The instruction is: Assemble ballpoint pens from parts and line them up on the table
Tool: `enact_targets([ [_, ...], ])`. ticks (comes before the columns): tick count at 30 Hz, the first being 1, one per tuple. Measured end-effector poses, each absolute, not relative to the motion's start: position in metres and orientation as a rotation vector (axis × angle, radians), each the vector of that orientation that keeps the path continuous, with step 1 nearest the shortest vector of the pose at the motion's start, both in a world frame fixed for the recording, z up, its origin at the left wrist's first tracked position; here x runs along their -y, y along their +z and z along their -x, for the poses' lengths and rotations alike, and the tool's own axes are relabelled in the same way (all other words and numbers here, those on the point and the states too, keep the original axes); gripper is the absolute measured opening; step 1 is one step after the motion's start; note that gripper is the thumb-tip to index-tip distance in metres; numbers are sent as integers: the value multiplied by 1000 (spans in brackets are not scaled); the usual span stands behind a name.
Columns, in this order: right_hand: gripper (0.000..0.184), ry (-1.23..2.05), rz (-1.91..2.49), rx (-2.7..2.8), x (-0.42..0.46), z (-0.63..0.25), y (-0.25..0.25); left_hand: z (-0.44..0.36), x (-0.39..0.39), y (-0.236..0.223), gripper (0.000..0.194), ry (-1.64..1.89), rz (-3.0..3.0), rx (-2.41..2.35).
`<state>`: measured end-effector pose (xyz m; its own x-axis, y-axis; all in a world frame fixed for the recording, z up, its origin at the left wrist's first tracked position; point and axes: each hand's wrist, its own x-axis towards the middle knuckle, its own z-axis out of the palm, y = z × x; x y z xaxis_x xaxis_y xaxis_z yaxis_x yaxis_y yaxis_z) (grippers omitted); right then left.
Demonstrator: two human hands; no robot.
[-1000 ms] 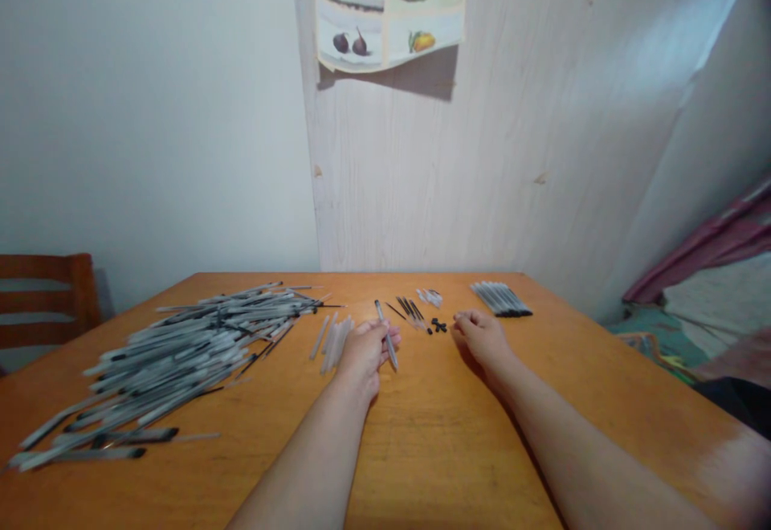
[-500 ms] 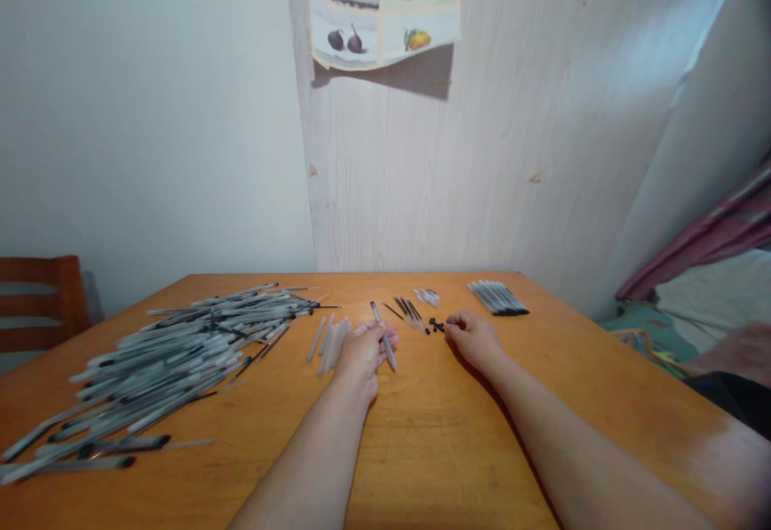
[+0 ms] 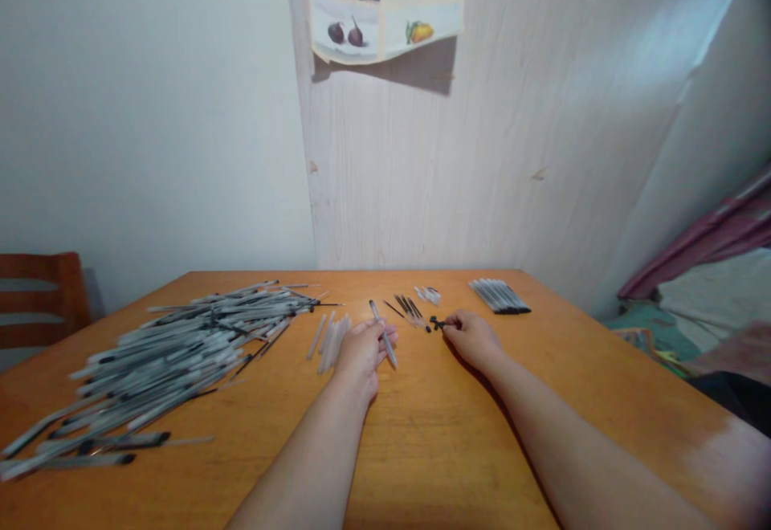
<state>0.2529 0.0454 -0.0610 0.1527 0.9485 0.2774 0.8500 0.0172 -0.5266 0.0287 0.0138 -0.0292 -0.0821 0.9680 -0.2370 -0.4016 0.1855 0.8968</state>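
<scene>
My left hand (image 3: 361,347) is closed around a pen (image 3: 374,311) with a clear barrel. The pen slants, its dark end pointing away from me and its clear end toward me. Over a small cluster of black pen plugs (image 3: 434,322), my right hand (image 3: 474,339) pinches with thumb and forefinger. One black plug seems to be at the fingertips, though they partly cover it. Just left of the cluster lie several black ink refills (image 3: 407,306). Clear empty pen barrels (image 3: 328,345) rest beside my left hand, partly hidden by it.
A large heap of pens (image 3: 186,349) spreads over the left of the wooden table (image 3: 415,450). Small clear pieces (image 3: 427,295) lie behind the refills. A neat row of pens (image 3: 499,296) sits at the back right. A chair (image 3: 42,297) stands at left.
My right hand has shifted slightly left, its fingers now at the black plugs, which sit closer together. My left hand and the pen have hardly moved.
</scene>
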Motion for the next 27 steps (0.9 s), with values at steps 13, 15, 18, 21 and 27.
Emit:
enact_targets([
  [13, 13, 204, 1715, 1502, -43, -250, -47, -31, -11, -26, 12, 1292, -705, -1119],
  [15, 14, 184, 1710, 1520, -44, -252, -39, -32, -11, -25, 12, 1292, -694, -1128],
  [18, 16, 170, 1724, 1562, -45, -254, -29, -32, -10, -25, 11, 1289, -702, -1131],
  [21, 16, 162, 1774, 1592, -50, -256, -26, -32, -10, -26, 11, 1293, -717, -1116],
  [27, 15, 176, 1955, 1651, -74, -256, -31, -33, -10, -28, 12, 1297, -712, -1128],
])
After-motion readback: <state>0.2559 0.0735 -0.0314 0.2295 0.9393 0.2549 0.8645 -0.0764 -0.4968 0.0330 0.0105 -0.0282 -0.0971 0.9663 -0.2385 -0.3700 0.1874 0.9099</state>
